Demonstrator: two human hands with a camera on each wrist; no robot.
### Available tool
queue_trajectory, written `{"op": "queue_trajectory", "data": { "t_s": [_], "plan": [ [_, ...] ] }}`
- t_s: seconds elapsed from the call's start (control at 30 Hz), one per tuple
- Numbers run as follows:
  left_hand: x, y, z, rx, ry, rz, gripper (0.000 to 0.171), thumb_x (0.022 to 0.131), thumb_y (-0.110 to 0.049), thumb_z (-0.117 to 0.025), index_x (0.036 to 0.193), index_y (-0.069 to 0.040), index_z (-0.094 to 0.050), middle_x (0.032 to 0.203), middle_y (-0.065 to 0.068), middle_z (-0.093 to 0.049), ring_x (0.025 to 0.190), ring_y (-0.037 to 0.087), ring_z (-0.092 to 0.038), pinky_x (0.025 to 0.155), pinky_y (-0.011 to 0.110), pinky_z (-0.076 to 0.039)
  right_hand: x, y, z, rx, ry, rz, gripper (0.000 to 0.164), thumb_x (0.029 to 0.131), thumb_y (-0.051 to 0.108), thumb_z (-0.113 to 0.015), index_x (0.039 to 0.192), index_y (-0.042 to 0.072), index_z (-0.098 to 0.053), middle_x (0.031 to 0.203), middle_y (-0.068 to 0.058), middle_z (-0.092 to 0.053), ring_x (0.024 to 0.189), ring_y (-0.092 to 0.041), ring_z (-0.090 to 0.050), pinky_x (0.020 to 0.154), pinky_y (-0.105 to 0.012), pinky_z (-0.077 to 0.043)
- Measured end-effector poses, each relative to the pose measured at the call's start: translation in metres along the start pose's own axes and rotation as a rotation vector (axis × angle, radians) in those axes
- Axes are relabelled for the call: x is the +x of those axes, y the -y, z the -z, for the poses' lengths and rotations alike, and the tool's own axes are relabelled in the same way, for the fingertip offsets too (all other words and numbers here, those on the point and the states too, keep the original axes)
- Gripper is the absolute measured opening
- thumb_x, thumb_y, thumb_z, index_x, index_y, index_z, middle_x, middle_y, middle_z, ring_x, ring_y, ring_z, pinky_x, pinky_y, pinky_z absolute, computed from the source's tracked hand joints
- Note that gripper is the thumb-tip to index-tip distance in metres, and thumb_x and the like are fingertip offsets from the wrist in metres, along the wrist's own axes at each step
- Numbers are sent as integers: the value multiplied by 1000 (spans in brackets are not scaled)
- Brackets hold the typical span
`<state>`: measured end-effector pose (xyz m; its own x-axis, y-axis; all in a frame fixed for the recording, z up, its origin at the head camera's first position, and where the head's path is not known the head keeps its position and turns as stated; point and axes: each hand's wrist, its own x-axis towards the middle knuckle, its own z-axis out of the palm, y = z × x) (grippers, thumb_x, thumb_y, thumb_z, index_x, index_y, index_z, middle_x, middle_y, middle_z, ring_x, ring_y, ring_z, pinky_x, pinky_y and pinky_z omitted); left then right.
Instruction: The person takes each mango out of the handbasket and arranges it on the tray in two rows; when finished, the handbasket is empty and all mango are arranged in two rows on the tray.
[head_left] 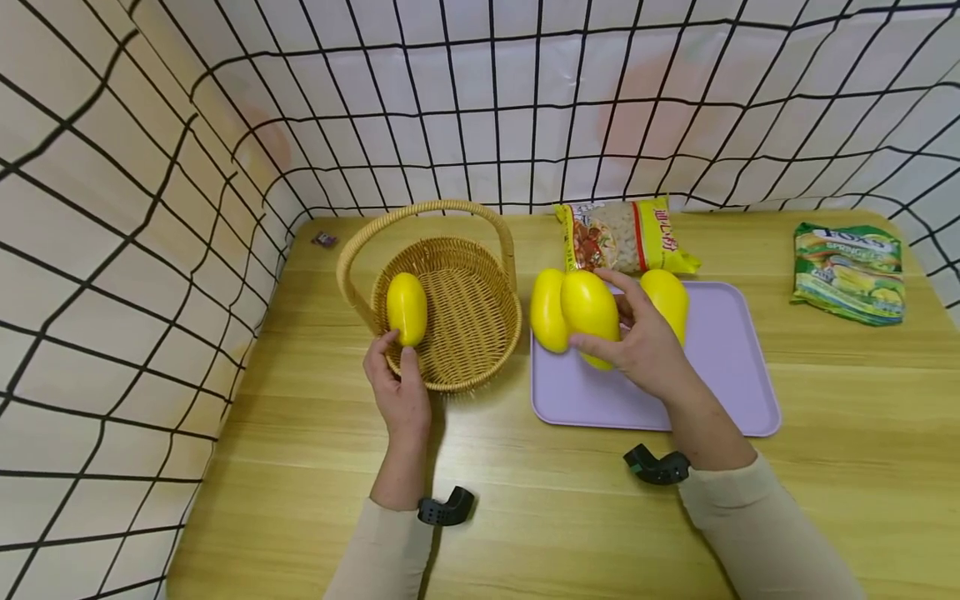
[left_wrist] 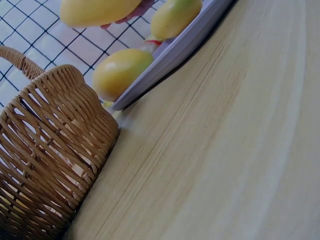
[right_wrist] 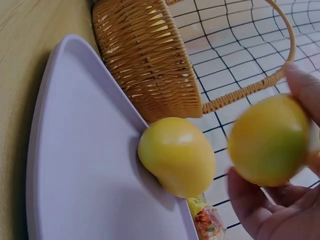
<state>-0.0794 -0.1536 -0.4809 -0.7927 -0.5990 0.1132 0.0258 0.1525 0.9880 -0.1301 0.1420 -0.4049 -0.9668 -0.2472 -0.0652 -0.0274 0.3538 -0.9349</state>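
In the head view, my right hand (head_left: 648, 350) grips a yellow mango (head_left: 590, 306) above the lilac tray (head_left: 720, 367). The right wrist view shows this mango (right_wrist: 270, 140) raised between thumb and fingers. Other mangoes rest on the tray: one at the left edge (head_left: 549, 312), another behind my right hand (head_left: 666, 296), and a part of one under the held mango. My left hand (head_left: 401, 396) is at the near left rim of a wicker basket (head_left: 472, 317). Its thumb and index finger hold the near end of a mango (head_left: 407, 308) inside the basket.
Behind the tray lies a yellow snack bag (head_left: 618, 235). A green candy bag (head_left: 847, 273) is at the far right, and a small dark wrapper (head_left: 324, 239) at the back left. The basket's arched handle (head_left: 442, 206) stands up. Black grid netting (head_left: 487, 108) surrounds the wooden table (head_left: 540, 517).
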Motion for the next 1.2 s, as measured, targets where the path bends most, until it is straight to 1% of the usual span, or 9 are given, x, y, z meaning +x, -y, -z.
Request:
{"op": "queue_trajectory", "data": {
  "t_s": [0.1,0.23,0.3,0.4,0.6,0.73,0.97,1.07,1.2],
  "plan": [
    [0,-1,0,7,0,-2,31,99,-13,-53,129,-6,-56,143,12,-43,141,23,-37,122,45,-24,1,-1,1,37,44,-13,93,87,22,-81,159,30,-24,137,-20,-46,111,-31,-58,86,-26,-55],
    [0,-1,0,10,1,-2,31,99,-13,-53,129,-6,-56,143,12,-43,141,23,-37,122,45,-24,2,-2,5,34,74,-40,90,89,24,-79,160,30,-25,133,-22,-39,104,-33,-61,81,-30,-57],
    [0,-1,0,8,0,0,31,99,-13,-53,129,-6,-56,143,12,-43,141,23,-37,121,45,-25,2,-2,7,22,91,-53,87,90,26,-78,159,30,-27,132,-21,-41,105,-33,-59,83,-31,-56],
    [0,-1,0,6,-1,0,31,98,-14,-53,129,-7,-56,143,12,-43,141,23,-38,121,45,-25,2,-3,11,6,128,-71,83,90,28,-78,158,30,-30,132,-20,-50,107,-31,-57,86,-31,-54],
    [0,-1,-1,2,-10,-10,32,97,-12,-54,128,-5,-57,142,13,-44,139,23,-39,121,45,-25,4,-8,14,12,220,-84,81,92,27,-76,158,28,-29,128,-22,-63,104,-30,-65,88,-34,-54],
    [0,0,-1,1,-16,-5,32,96,-12,-54,127,-5,-57,142,13,-45,139,23,-39,121,45,-25,4,-10,15,6,282,-92,82,92,26,-75,159,26,-28,130,-22,-61,104,-30,-66,91,-36,-52],
    [0,0,-1,8,-19,0,32,96,-13,-54,127,-6,-58,143,12,-45,140,23,-40,122,44,-25,5,-15,13,-27,362,-84,77,92,24,-75,156,30,-33,133,-22,-42,93,-28,-65,87,-36,-50],
    [0,0,-1,2,-20,2,31,96,-13,-54,127,-6,-58,143,12,-45,140,23,-39,122,43,-25,5,-17,11,-51,388,-73,75,91,25,-76,154,30,-36,132,-22,-44,92,-27,-64,85,-36,-49],
    [0,-1,-1,2,-19,4,31,97,-13,-54,127,-7,-58,143,11,-45,141,24,-39,122,44,-25,6,-21,9,-132,411,-74,74,89,32,-78,152,31,-40,129,-19,-53,98,-28,-63,84,-37,-48]
  ]
}}
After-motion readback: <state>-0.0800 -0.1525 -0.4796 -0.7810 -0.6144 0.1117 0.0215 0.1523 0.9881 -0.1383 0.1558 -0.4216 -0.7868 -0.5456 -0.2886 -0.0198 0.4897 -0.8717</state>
